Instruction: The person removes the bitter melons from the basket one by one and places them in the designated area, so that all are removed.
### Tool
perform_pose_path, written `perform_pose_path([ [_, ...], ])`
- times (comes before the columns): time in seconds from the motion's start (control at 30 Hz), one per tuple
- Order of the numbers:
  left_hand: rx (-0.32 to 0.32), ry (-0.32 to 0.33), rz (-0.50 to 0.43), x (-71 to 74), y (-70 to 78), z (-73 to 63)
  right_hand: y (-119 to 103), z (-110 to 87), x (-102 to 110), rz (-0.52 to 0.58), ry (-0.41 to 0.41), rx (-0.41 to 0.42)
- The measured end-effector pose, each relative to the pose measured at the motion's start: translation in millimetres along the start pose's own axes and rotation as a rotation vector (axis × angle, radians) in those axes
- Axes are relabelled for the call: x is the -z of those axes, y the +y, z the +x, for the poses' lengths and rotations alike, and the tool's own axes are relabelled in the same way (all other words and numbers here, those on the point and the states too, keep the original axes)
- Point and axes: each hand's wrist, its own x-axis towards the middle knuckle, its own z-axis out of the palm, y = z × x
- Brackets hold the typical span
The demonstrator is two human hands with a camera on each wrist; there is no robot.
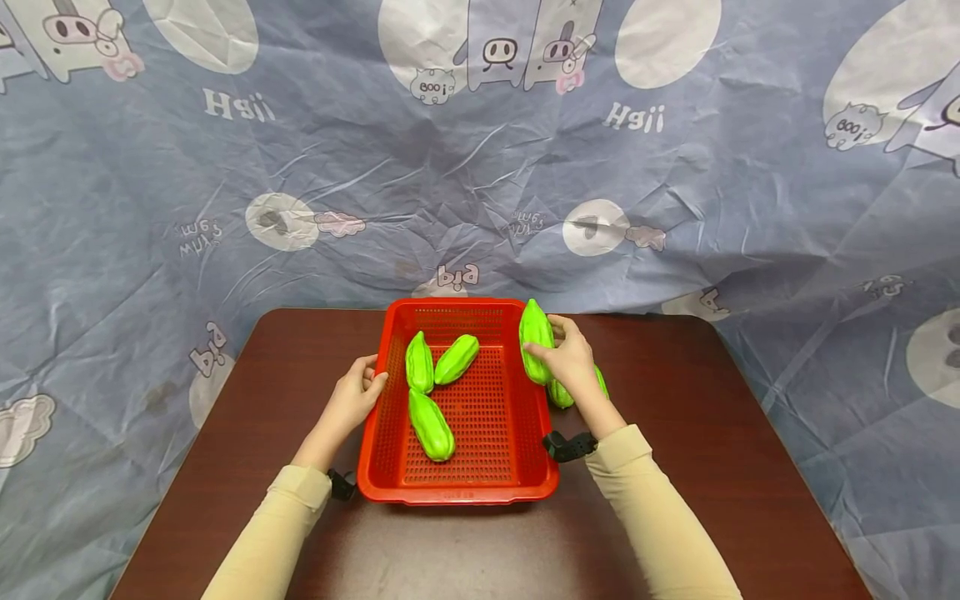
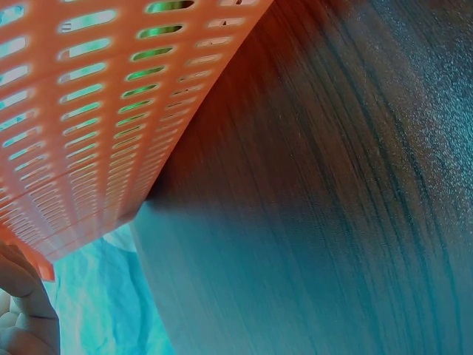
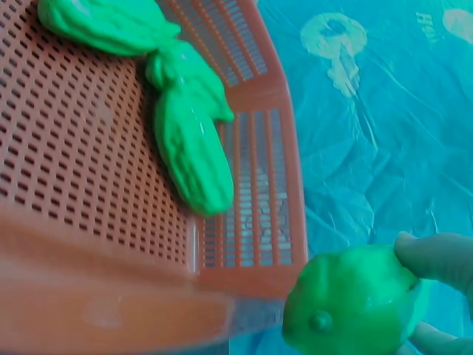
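A red plastic basket (image 1: 459, 496) with a perforated floor and slotted walls stands on the table. My left hand (image 1: 356, 392) grips its left rim, and in the left wrist view only a few curled fingers (image 2: 29, 303) show beside the wall. Inside, toward the left, lie three bright green bitter melons (image 1: 432, 427). My right hand (image 1: 570, 354) holds another bitter melon (image 1: 535, 329) between thumb and fingers, pointed end up, at the basket's right rim. In the right wrist view this held melon (image 3: 347, 303) appears end-on, just outside the rim.
More green bitter melon (image 1: 562, 395) shows on the table right of the basket, partly hidden under my right hand and wrist. The dark brown table (image 1: 675, 467) ends at the back against a grey-blue printed cloth (image 1: 420, 167). Black bands (image 1: 570, 447) circle both wrists.
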Motion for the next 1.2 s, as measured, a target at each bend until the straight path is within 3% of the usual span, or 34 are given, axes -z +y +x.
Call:
perform_pose_path([
  [0.6, -0.005, 0.010, 0.014, -1.2, -0.3, 0.6, 37, 5.8, 40, 0.009, 0.118, -0.073],
  [1.2, -0.008, 0.020, 0.005, -0.9, -0.1, 0.8, 77, 7.3, 60, -0.024, 0.202, -0.131],
])
